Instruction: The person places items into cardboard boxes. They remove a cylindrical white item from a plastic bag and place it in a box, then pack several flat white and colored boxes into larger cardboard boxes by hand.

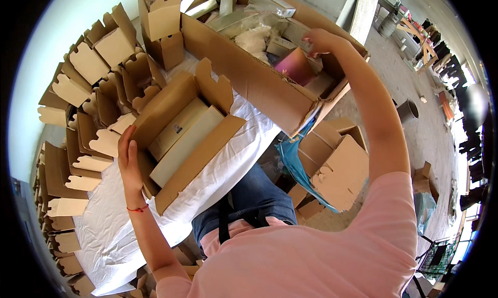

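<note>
An open cardboard box (pixel 181 194) stands tilted in view on the white-covered table, its flaps raised. Two long flat boxes lie inside it, one tan (pixel 179 127) and one whiter (pixel 187 145). My left hand (pixel 128 160) rests along the box's left side, fingers stretched out and open. Over the far right part of a large open carton (pixel 244 56), my right hand (pixel 319 42) hangs with its fingers bent loosely and apart, and nothing shows in them. Below it, inside the carton, is a pink-purple piece (pixel 295 67) beside small boxes and clear plastic wrapping (pixel 257 38).
Rows of open tan boxes (pixel 88 62) line the table's left side. A white cloth (pixel 111 230) covers the table. More cardboard boxes (pixel 340 173) with a blue plastic bag (pixel 295 163) stand on the floor to the right. A dark bucket (pixel 407 111) stands farther off.
</note>
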The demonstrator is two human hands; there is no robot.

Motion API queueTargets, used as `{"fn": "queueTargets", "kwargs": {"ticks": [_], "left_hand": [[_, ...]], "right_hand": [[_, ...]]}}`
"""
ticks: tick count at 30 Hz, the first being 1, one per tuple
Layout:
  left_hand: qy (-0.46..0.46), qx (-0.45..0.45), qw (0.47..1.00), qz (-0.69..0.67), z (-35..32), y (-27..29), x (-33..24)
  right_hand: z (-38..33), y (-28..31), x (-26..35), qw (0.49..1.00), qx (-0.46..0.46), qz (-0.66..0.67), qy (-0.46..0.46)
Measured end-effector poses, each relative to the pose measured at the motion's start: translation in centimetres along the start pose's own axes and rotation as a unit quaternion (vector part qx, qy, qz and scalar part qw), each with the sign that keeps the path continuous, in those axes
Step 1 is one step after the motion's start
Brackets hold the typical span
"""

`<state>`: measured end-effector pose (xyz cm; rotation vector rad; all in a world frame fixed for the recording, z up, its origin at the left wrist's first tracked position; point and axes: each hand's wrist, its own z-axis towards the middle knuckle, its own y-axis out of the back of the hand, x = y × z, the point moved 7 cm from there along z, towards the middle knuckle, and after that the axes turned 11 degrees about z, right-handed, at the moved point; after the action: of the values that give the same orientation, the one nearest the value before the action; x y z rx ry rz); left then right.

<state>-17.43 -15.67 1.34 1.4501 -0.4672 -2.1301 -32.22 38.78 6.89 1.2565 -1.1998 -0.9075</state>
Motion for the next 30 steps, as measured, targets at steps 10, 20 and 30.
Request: {"fn": "queueTargets", "kwargs": {"ticks": [10, 20, 30], "left_hand": [[-0.017, -0.007, 1.000, 0.025, 0.1, -0.3, -0.6], [0.015, -0.017, 1.000, 0.020, 0.3, 0.0, -0.4], [-0.005, -0.047, 0.999, 0.014, -0.4, 0.9, 0.5]], "right_hand": [[3.5, -1.8, -11.6, 0.973, -0.044, -0.057, -0.219], [4.4, -2.5, -17.2, 0.961, -0.086, 0.177, -0.194], [3.4, -1.8, -11.3, 0.952, -0.102, 0.091, -0.272]]}}
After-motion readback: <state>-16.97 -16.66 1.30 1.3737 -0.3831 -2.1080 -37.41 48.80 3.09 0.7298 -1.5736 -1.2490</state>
